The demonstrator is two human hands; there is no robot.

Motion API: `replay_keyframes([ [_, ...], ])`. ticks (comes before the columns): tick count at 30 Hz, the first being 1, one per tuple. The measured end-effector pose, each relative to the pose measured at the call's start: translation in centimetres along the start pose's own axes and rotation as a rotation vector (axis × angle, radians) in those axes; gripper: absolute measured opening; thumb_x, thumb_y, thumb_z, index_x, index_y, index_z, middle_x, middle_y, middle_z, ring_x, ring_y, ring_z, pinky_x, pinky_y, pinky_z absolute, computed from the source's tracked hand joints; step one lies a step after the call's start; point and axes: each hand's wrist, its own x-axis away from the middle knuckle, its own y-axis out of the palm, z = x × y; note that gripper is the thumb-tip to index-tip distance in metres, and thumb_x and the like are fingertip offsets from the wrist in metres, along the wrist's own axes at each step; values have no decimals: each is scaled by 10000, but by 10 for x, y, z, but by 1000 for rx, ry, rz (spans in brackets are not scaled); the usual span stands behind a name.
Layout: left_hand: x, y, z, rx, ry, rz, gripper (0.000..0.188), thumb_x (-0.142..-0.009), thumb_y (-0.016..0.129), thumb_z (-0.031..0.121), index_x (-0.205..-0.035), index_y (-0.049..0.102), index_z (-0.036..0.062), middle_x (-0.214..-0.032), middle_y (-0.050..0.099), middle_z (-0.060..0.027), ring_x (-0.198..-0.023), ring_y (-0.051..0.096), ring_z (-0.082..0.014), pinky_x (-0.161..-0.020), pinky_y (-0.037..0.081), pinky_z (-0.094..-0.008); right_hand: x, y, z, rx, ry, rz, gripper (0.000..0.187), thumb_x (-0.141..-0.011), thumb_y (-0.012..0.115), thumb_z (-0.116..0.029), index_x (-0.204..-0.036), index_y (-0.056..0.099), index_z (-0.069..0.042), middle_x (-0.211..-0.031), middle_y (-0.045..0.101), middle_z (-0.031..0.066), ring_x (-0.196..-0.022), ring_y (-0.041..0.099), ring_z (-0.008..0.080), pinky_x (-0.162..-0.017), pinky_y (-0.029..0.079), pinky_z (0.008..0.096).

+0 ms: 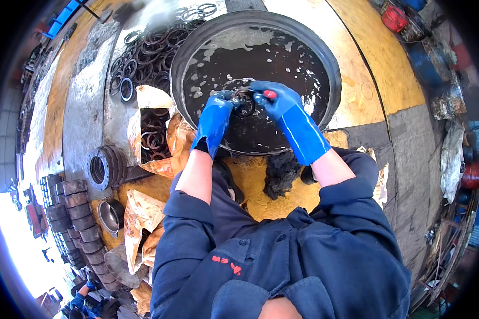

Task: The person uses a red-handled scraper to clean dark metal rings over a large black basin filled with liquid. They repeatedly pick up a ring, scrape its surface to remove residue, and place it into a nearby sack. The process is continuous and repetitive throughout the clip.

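Note:
Above a wide black tub (334, 80) of dark liquid, both my hands work in long blue rubber gloves. My left hand (216, 114) grips a dark metal ring (245, 105) by its left side. In my right hand (280, 99) is a tool with a red handle (270, 94); its working end is too obscured to name. The fingers of my right hand are closed and lie against the ring's upper right edge. Pale foam patches and bright specks float on the liquid.
Many loose rings (143, 56) lie heaped left of the tub. An open sack (176, 135) holds more rings. Stacked flanged rings (105, 167), a metal bowl (110, 217) and columns of cylindrical parts (80, 212) stand farther left. A black rag (280, 175) lies between my feet.

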Motion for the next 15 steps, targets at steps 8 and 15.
replay_keyframes([
  [8,1,-1,10,-99,-68,34,256,-941,681,131,-1130,760,-23,-894,746,-68,-776,639,-136,-725,494,-284,-5,0,-5,-204,31,-59,284,-955,746,-224,-1234,780,-185,-1168,786,100,-1064,761,253,-968,591,343],
  [15,10,12,25,-16,-32,68,260,-939,731,130,-1148,750,-23,-961,766,-88,-868,678,-144,-793,517,-284,-1,-1,12,-179,475,-119,292,-950,736,-289,-1193,783,-133,-1072,802,123,-1003,771,262,-909,586,365],
])
